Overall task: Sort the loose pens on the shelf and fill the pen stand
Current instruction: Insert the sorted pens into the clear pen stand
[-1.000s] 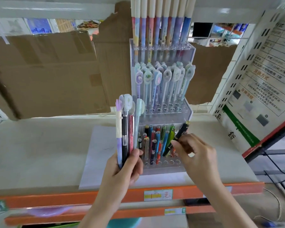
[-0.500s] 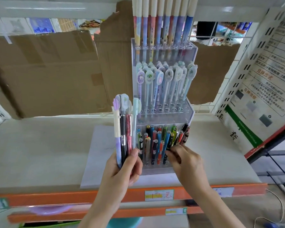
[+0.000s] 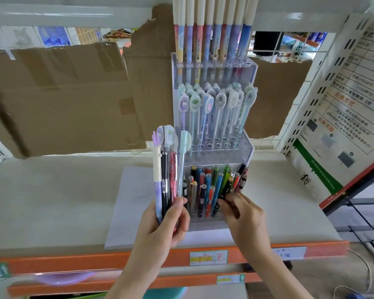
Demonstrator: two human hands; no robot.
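A clear tiered acrylic pen stand (image 3: 245, 147) stands on the shelf, with tall pastel pens in its top tier, cartoon-topped pens in the middle and short coloured pens in the bottom. My left hand (image 3: 166, 225) grips an upright bunch of several loose pens (image 3: 165, 175) just left of the stand. My right hand (image 3: 241, 214) is at the bottom tier's right front, its fingertips pinching a dark green-and-black pen (image 3: 226, 186) that leans in among the short pens.
A white paper sheet (image 3: 132, 203) lies under the stand on the pale shelf (image 3: 52, 197) with its orange front rail. Brown cardboard (image 3: 63, 100) lines the back. A printed poster board (image 3: 341, 117) leans at the right.
My right hand has brought the dark pen down from above the bottom tier and lowered it in among the short pens. My left hand has held its bunch almost still.
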